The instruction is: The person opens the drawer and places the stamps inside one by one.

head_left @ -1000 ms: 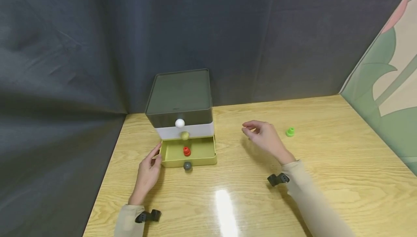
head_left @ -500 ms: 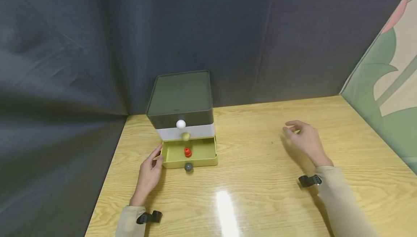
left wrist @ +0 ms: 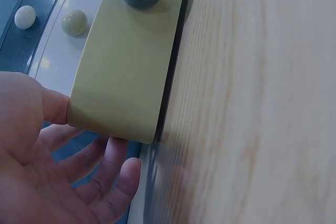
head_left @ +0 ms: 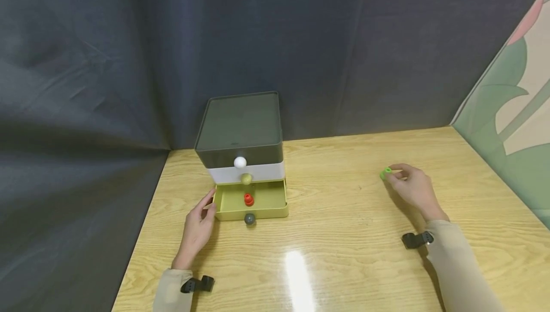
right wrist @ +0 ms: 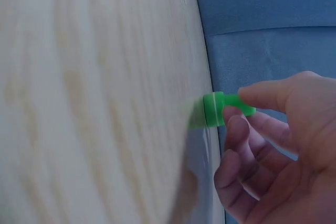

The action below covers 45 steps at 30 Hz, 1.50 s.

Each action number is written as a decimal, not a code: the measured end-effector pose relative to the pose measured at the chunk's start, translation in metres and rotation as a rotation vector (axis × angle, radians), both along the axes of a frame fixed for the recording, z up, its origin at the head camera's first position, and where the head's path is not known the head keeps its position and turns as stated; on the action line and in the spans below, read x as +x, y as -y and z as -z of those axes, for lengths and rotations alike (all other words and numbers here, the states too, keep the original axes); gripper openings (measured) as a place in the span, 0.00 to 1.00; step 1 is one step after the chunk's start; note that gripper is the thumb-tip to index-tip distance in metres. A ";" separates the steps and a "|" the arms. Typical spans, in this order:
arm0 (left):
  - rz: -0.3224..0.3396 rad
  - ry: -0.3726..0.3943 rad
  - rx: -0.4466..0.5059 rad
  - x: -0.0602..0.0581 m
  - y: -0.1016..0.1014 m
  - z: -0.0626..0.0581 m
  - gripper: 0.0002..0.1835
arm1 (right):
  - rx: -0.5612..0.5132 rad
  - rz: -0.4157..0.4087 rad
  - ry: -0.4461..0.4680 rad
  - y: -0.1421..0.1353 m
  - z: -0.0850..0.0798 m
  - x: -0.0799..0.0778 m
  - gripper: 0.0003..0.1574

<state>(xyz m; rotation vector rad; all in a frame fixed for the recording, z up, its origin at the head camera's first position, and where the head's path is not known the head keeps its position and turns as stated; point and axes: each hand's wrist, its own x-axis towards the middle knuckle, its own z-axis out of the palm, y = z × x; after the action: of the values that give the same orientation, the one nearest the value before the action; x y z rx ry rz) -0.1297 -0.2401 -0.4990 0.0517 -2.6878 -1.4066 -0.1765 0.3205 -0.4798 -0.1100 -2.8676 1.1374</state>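
My right hand is at the right of the table, thumb and fingers pinching the narrow neck of a small bright green peg-shaped piece. Its wider round base faces the tabletop in the right wrist view. At the left, my left hand rests against the side of the pulled-out olive-green bottom drawer. Its thumb lies at the drawer's front corner and the fingers are loosely bent along the side wall. Inside that drawer sits a similar red piece. A dark grey ball knob is on the drawer front.
The drawer belongs to a small cabinet with a dark top. A white knob and an olive knob mark the upper drawers. Dark curtain hangs behind and left of the wooden table; a patterned panel stands at right.
My right hand has moved right across the table and now pinches the green piece, which stood alone one second ago. The left hand and the drawer have stayed put.
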 end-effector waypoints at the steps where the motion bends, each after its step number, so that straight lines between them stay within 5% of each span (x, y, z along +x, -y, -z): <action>1: 0.001 0.001 0.001 0.000 0.000 0.000 0.26 | 0.002 -0.001 -0.002 0.001 -0.001 0.000 0.42; 15: -0.001 0.017 0.002 0.000 0.000 -0.002 0.26 | 0.018 -0.101 -0.123 0.045 -0.028 0.003 0.32; 24: -0.005 0.022 -0.006 0.002 0.001 -0.001 0.26 | -0.118 -0.253 -0.100 0.108 -0.052 0.004 0.24; 45: -0.004 0.018 -0.003 0.001 -0.001 -0.002 0.26 | -0.108 -0.538 -0.132 0.241 -0.061 -0.005 0.10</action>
<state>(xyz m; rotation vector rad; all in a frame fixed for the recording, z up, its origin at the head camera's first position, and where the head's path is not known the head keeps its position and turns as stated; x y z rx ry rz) -0.1283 -0.2394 -0.4975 0.0693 -2.7029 -1.4079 -0.1814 0.0800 -0.4190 0.7435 -2.7876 1.3083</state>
